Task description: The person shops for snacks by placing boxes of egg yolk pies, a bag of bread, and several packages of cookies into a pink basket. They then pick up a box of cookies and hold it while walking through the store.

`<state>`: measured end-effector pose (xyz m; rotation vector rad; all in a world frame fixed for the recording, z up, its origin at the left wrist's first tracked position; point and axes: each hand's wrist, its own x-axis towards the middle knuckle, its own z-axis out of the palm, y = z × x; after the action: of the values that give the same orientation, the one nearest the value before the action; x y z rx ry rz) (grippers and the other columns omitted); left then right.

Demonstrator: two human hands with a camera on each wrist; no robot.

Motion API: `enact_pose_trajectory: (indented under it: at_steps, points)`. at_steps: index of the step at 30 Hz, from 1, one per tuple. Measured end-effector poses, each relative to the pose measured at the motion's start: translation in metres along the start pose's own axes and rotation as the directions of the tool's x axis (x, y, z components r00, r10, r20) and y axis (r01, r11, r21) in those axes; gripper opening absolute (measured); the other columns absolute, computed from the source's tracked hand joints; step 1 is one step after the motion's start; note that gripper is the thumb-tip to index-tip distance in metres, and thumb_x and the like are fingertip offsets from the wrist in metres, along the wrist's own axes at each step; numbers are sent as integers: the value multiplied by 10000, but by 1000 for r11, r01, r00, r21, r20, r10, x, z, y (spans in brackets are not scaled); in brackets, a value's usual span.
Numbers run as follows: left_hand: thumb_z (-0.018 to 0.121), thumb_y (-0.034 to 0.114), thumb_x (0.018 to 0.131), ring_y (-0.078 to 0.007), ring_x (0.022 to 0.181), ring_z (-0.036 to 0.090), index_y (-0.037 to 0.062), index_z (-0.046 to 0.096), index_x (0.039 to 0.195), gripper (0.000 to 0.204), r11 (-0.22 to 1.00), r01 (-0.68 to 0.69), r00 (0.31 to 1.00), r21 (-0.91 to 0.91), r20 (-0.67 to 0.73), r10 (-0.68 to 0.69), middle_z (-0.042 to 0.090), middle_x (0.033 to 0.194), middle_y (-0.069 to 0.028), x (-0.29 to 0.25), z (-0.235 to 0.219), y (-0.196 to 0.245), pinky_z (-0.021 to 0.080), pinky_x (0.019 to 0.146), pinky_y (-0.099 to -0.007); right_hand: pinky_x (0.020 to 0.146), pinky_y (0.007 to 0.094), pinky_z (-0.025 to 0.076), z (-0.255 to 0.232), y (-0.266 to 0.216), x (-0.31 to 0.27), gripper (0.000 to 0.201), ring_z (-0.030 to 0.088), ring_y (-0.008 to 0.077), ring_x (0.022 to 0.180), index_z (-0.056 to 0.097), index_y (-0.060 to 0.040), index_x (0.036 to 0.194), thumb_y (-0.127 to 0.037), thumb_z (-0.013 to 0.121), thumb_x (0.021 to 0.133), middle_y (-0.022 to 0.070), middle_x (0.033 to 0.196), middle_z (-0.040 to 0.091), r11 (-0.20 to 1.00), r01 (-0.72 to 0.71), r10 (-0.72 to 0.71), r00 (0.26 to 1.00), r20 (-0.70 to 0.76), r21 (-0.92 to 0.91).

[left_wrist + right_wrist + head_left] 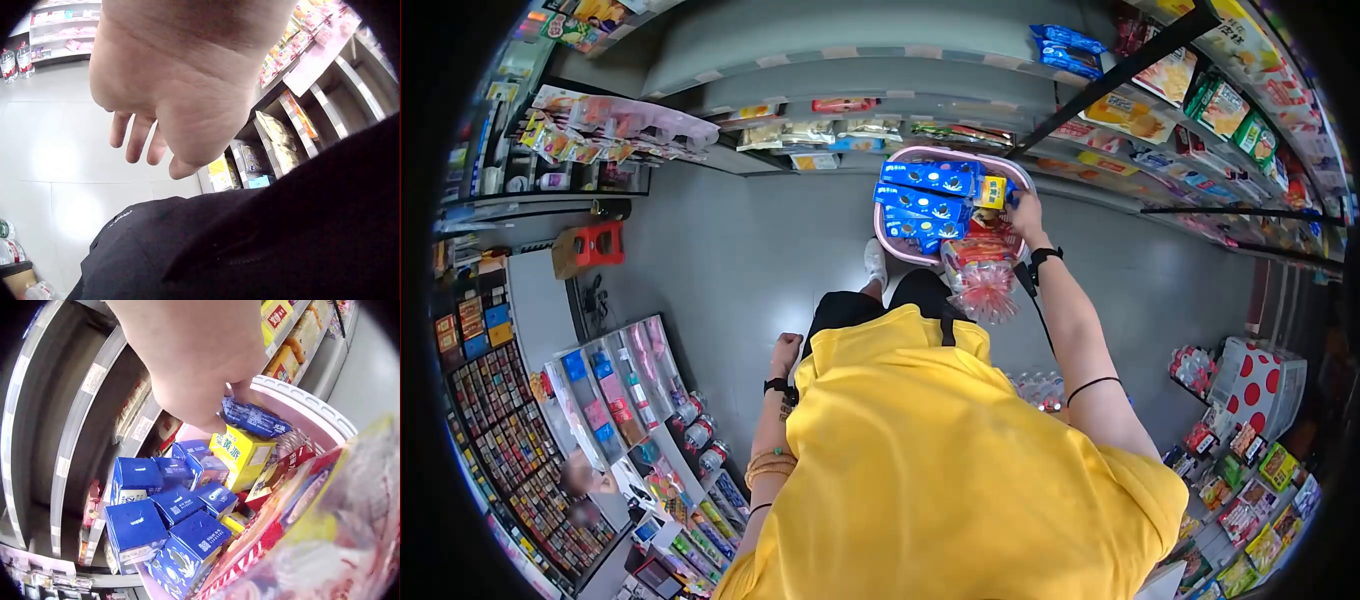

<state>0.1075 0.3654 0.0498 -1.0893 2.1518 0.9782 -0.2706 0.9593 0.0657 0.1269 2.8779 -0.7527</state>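
A pink basket (880, 228) on the floor in front of the legs holds several blue Oreo boxes (925, 178), a yellow box (240, 456) and red packages. At the basket's right side, my right hand (1027, 218) pinches a dark blue packet (256, 419) beside the yellow box; its fingertips are partly hidden behind the hand in the right wrist view. A clear gathered wrapper (985, 290) sticks out over the basket's near edge. My left hand (786, 350) hangs beside the left thigh, fingers loosely bent and holding nothing (181, 94).
Shelves with snack packets (815, 132) stand right behind the basket, and stocked racks (1220, 110) line the right. A red stool (600, 244) is on the left, above a display shelf (615, 385) in this view. Bottled drinks (700, 432) stand beside that shelf.
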Motion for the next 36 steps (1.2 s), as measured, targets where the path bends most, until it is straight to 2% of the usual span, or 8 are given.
enact_pose_trajectory:
  at_steps: [6,7,10,16,17,24,34,36]
  points:
    - [671,373,827,-302,1004,653,17,652,1071,432,999,-16,1000,38,9,16,702,1029,-159,4,-4,33,490,909,-378,812,366,532,-26,-6,-36,205,680,311,871,726,-3,940,-68,755,747,169,976,704,954,-9,103,949,-299,301]
    - [672,373,826,-302,1007,652,19,652,1073,432,999,-13,1000,43,14,12,702,1031,-157,7,-4,36,489,912,-378,753,325,538,-36,-16,-43,135,690,244,774,736,-2,860,-64,769,745,150,904,717,940,-26,155,921,-357,340]
    - [665,388,831,-301,1017,650,25,654,1072,435,999,-40,998,35,48,39,702,1040,-153,16,-6,40,485,922,-376,734,300,533,-47,-20,-52,113,674,170,738,737,-4,843,-56,775,750,115,873,724,889,-112,270,911,-312,444]
    - [654,403,842,-298,1034,647,26,655,1076,444,996,-67,993,61,97,61,701,1053,-157,49,1,37,477,934,-374,710,274,524,-67,-33,-67,356,632,115,724,686,-11,1089,22,762,742,57,840,701,725,-67,248,954,-169,686]
    - [652,403,844,-299,1037,646,26,655,1077,444,996,-60,992,69,116,52,700,1055,-160,57,2,34,477,933,-376,707,282,522,-64,-29,-67,533,636,133,753,612,-34,1240,56,746,732,71,861,683,755,-49,190,971,-147,653]
    - [635,430,842,-311,1056,639,43,660,1084,457,999,-38,990,39,137,32,697,1076,-159,79,9,43,462,948,-393,748,368,503,-48,-16,-86,628,604,288,809,569,-103,1324,80,682,734,138,919,563,979,94,-64,985,-162,182]
    - [639,430,834,-316,1022,651,32,665,1049,453,993,-67,971,100,236,42,706,1028,-165,97,8,34,482,911,-393,834,416,490,-51,2,-112,579,563,362,911,598,-125,1225,91,637,689,171,959,525,990,-1,-11,996,85,140]
    - [643,429,833,-318,1010,654,24,662,1048,458,988,-91,982,128,177,68,706,1020,-170,92,9,36,491,895,-390,833,406,497,-45,8,-118,528,567,362,929,609,-118,1173,102,621,693,168,978,537,984,23,-23,1000,2,179]
